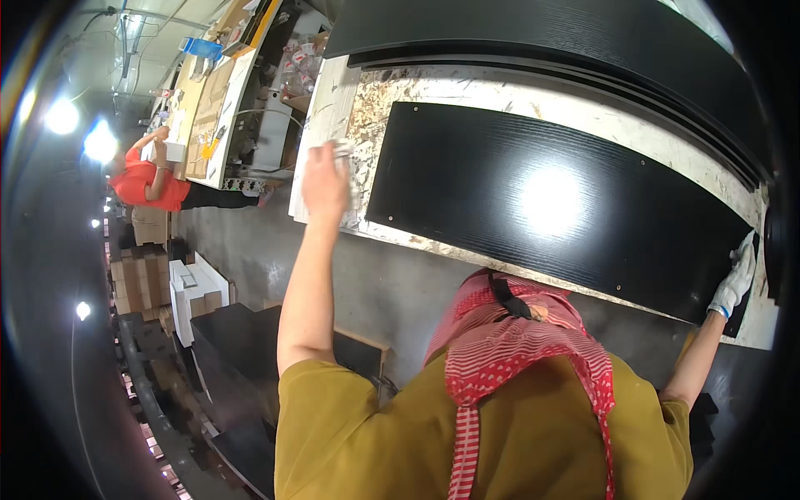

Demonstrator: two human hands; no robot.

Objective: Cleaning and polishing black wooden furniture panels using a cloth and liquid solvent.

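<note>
A black wood-grain board (pixel 475 175) with small holes near its corners lies flat on a worn white worktop (pixel 392 87). My bare left hand (pixel 326 183) is off the board's left end, above the worktop's edge and blurred by motion. Its fingers are closed on a small whitish, cloth-like piece (pixel 342 148). My right hand (pixel 735 282), in a white glove, lies at the board's right end with its fingers stretched along the edge. No object shows in that hand.
More black boards (pixel 550 37) are stacked along the worktop's far side. At left, a person in an orange shirt (pixel 154 183) works at another bench (pixel 208 108). Black panels (pixel 237 354), white pieces (pixel 196 287) and cardboard stacks (pixel 142 283) stand on the floor at lower left.
</note>
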